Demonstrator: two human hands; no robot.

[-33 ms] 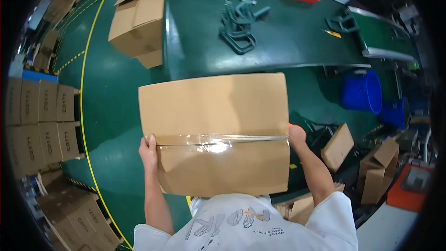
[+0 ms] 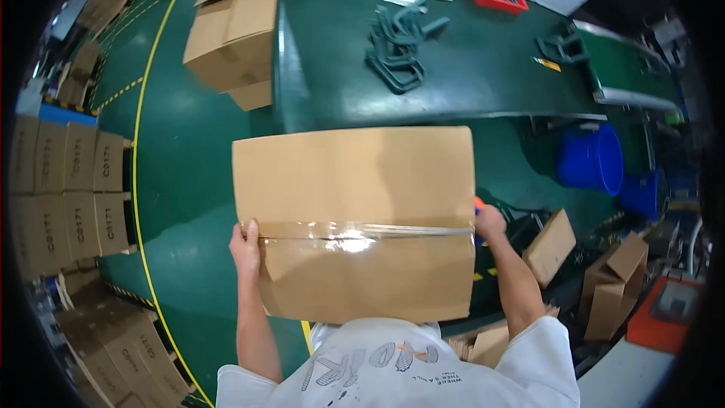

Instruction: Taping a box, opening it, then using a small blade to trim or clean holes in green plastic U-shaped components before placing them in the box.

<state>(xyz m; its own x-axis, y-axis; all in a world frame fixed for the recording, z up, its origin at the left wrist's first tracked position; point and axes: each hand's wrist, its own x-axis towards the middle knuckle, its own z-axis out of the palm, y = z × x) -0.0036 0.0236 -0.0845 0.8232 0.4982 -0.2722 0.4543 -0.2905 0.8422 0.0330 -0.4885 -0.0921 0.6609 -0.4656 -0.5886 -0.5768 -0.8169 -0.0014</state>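
A carton before the person; beyond it, a table — frames on top; buckets right, boxes left.

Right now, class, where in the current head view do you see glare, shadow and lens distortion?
Head view: white glare flares off the clear glossy tape along the large brown cardboard box; head view: a soft shadow dims that box's upper right part; head view: the long yellow painted floor line bows outward at left, with black around the corners.
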